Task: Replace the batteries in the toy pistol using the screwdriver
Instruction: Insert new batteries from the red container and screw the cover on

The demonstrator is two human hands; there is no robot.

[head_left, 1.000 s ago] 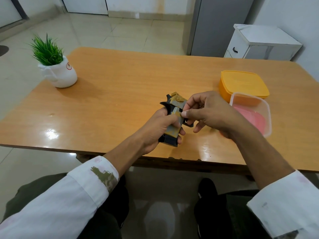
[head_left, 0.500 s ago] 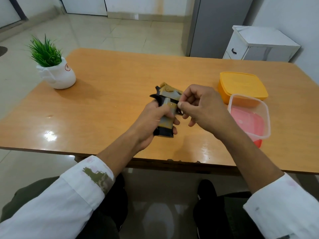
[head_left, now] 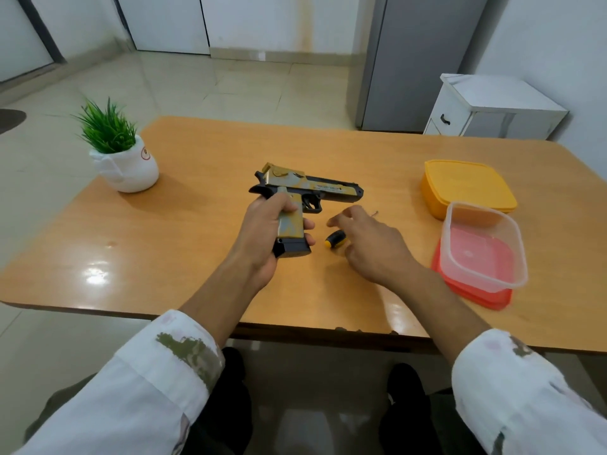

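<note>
Orange-brown tabletop (head_left: 197,231) runs wide under both arms. Its near edge crosses just ahead of the white sleeves, and its left front corner is rounded. Bare wood lies open between the potted plant (head_left: 123,159) near the left edge and the toy pistol (head_left: 310,187) at the middle.

The left hand (head_left: 266,234) holds the pistol up by the grip, its fingers (head_left: 308,223) clenched round it, with the barrel pointing right and the dark base towards the person. Just to its right the right hand (head_left: 371,247) hangs low over the screwdriver (head_left: 335,239), its fingers (head_left: 338,220) loosely spread and grasping nothing.

On the right side a yellow lidded box (head_left: 466,185) stands behind a clear tub (head_left: 486,257), which rests on a red lid (head_left: 473,292) close to the near edge. A narrow strip of wood separates them from the right hand.

Most of the screwdriver is hidden under the palm. Only the black-and-yellow handle end and a thin metal tip beyond the fingers show, and whether the hand touches it cannot be told. The pistol's lettering is too small to read, and its battery cover cannot be made out.
</note>
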